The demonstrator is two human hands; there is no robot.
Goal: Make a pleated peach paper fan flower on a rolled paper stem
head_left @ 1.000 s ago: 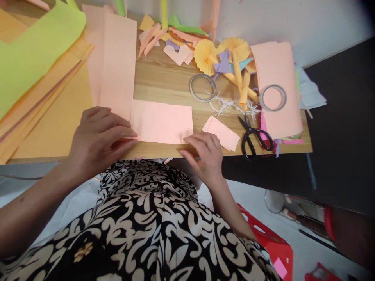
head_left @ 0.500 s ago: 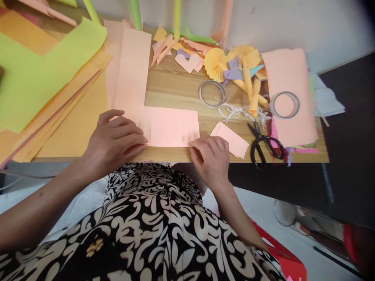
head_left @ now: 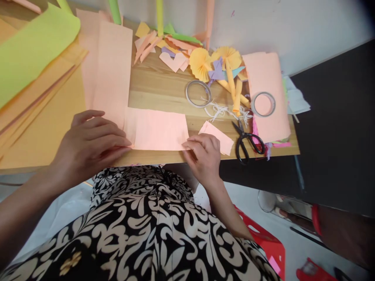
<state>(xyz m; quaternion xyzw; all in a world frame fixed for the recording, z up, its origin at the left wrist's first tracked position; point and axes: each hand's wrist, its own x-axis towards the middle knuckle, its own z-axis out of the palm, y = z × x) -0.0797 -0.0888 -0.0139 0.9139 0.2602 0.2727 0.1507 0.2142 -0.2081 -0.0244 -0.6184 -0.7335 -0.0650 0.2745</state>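
A pale pink paper rectangle (head_left: 159,128) lies flat near the table's front edge. My left hand (head_left: 93,140) has its fingers pressed together at the paper's lower left corner. At the lower right corner, my right hand (head_left: 204,156) pinches the edge between thumb and fingertips. Just beyond the right hand is a smaller folded pink paper piece (head_left: 221,138), partly covered by its fingers. A longer pink paper strip (head_left: 114,70) reaches back from behind the left hand, and the rectangle's left end meets it.
Black-handled scissors (head_left: 242,146) lie on the right, near white strings (head_left: 218,112) and a tape roll (head_left: 198,105). Another tape roll (head_left: 263,115) rests on a pink paper stack (head_left: 271,130). Yellow paper fans (head_left: 200,64) and scraps sit behind. Green (head_left: 35,50) and orange sheets (head_left: 63,105) cover the left.
My view has shifted, so the table's things appear farther left. Both hands stay at the same corners of the pink paper, which lies about as before.
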